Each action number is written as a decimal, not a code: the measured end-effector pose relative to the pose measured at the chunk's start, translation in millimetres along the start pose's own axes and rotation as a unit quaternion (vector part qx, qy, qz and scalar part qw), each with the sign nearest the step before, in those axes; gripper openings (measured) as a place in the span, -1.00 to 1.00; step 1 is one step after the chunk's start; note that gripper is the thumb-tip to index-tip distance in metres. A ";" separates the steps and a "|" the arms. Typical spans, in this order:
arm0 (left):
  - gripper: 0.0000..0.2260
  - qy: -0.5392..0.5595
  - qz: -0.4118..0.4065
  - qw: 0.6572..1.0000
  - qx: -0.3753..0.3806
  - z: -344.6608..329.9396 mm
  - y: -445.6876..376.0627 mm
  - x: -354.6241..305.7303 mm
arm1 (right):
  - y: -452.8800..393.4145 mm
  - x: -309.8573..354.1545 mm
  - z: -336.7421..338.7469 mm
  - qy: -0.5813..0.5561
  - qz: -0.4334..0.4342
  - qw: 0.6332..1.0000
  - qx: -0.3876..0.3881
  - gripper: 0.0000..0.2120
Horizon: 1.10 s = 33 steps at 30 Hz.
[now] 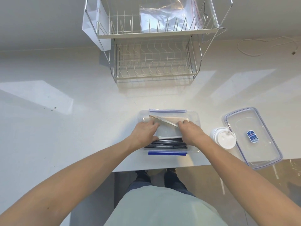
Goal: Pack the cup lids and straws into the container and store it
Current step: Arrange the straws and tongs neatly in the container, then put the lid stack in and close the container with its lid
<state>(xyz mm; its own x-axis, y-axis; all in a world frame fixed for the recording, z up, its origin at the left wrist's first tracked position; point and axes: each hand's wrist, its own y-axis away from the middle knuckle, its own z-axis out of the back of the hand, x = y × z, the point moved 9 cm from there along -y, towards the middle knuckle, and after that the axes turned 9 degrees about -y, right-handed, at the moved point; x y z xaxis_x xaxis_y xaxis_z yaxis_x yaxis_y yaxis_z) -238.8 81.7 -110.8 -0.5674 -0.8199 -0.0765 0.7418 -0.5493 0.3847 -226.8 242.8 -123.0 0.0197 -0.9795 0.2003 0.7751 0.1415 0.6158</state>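
— So, what are the hands doing?

— Both are down inside the clear container. The left hand and the right hand each have fingers curled onto a pale paper-like wrapper lying across it; whether they truly pinch it I cannot tell.

— And the straws?

— The dark straws lie flat in the container at its 6 o'clock side, partly under both wrists.

— The lids?

— A white stack of cup lids stands on the counter at 3 o'clock from the container, touching the container's lid, which lies further out at 3 o'clock with a blue label on it.

— Anything beyond?

— At 12 o'clock stands a two-tier wire dish rack, well apart, with a clear plastic bag on its upper tier.
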 end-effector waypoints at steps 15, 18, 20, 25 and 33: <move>-0.67 -0.020 -0.035 0.992 0.120 -16.2 -0.2 -4.3 | 16.8 -0.2 5.8 0.006 0.015 1.000 0.015 -0.74; -0.65 0.011 -0.036 0.994 0.099 -2.9 -3.5 -11.0 | 20.6 2.1 21.6 -0.008 0.033 0.999 -0.028 -0.77; -0.66 0.031 -0.052 0.997 0.052 17.3 -9.7 -22.4 | 28.4 -1.7 40.2 -0.050 0.046 0.993 -0.095 -0.74; -0.69 0.086 -0.070 0.994 -0.004 66.7 -37.1 -57.4 | 63.8 -57.0 76.1 -0.218 0.004 0.933 -0.287 -0.64; -0.57 0.182 -0.108 0.977 -0.002 87.6 -83.3 -155.0 | 113.6 -176.3 26.1 -0.404 -0.202 0.833 -0.318 -0.49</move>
<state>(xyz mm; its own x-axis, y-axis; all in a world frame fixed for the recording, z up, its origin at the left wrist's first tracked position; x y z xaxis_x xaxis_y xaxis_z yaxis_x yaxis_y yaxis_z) -243.9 268.7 -50.4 -0.5468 -0.6867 -0.4789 0.6197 -0.7166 0.3200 -158.8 435.3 -68.4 -0.5564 -0.4760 0.6811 0.7984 -0.5332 0.2797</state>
